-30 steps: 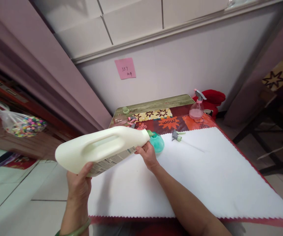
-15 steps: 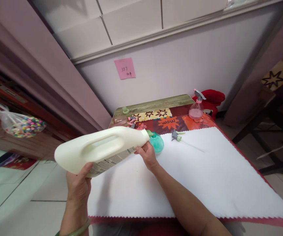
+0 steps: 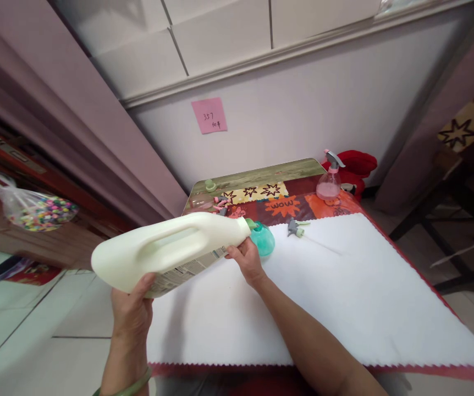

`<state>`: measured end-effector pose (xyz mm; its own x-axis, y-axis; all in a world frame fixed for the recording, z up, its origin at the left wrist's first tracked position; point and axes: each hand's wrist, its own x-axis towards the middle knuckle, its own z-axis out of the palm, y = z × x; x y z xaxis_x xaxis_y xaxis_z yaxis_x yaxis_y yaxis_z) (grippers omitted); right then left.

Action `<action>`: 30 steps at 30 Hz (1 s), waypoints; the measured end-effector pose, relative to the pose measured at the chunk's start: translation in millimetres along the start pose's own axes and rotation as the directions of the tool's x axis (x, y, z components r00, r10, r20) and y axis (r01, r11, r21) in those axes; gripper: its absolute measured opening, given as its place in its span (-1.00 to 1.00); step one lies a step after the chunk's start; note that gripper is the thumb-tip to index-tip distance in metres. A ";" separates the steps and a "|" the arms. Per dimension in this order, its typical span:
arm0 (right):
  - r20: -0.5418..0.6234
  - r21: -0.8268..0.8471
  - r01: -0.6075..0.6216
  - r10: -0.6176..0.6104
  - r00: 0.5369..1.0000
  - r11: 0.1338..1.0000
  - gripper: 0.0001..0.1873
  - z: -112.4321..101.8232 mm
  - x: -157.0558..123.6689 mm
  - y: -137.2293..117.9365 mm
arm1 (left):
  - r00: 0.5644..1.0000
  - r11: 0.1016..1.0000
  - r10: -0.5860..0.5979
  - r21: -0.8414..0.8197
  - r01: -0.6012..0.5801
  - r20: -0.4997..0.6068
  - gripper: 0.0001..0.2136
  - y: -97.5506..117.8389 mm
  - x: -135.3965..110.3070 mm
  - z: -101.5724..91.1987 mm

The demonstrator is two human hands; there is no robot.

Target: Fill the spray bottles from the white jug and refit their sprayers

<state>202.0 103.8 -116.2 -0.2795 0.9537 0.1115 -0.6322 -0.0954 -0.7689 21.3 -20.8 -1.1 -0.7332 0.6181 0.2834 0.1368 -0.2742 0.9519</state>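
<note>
A large cream detergent jug (image 3: pixel 171 242) lies tilted almost level above the table, its green spout (image 3: pixel 251 223) at the mouth of a round green spray bottle (image 3: pixel 263 240). My left hand (image 3: pixel 133 308) is closed around the jug's lower end, thumb on top. My right hand (image 3: pixel 246 259) grips the jug close to its neck, and its far fingers are hidden underneath. Whether liquid is flowing I cannot tell. To the right of the green bottle lies a grey spray nozzle (image 3: pixel 295 227) with a thin clear tube.
A spray bottle with pink liquid (image 3: pixel 328 184) stands at the back right. A clear bottle with a pink nozzle (image 3: pixel 204 202) lies at the back left near a green cap (image 3: pixel 210 185). White cloth (image 3: pixel 323 302) covers the table's front. A bag of beads (image 3: pixel 41 212) hangs left.
</note>
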 end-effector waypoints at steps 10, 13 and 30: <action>0.008 -0.031 0.012 -0.012 1.000 0.999 -0.36 -1.1 0.0 1.1 | 1.000 1.000 0.001 -0.003 -0.001 0.015 -0.43 0.7 -0.3 -0.1; 0.008 -0.030 0.010 -0.010 1.000 1.000 -0.37 -1.3 0.3 1.0 | 1.000 1.000 0.010 -0.015 -0.010 0.015 -0.41 1.2 -0.2 0.4; 0.009 -0.032 0.016 -0.016 1.000 0.999 -0.40 -1.4 0.1 2.1 | 1.000 1.000 0.007 0.008 -0.007 0.012 -0.44 1.5 1.4 -0.6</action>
<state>201.7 104.2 -118.7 -0.2758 0.9524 0.1296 -0.6131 -0.0704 -0.7868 20.1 -20.8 0.6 -0.7241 0.6253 0.2911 0.1468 -0.2726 0.9509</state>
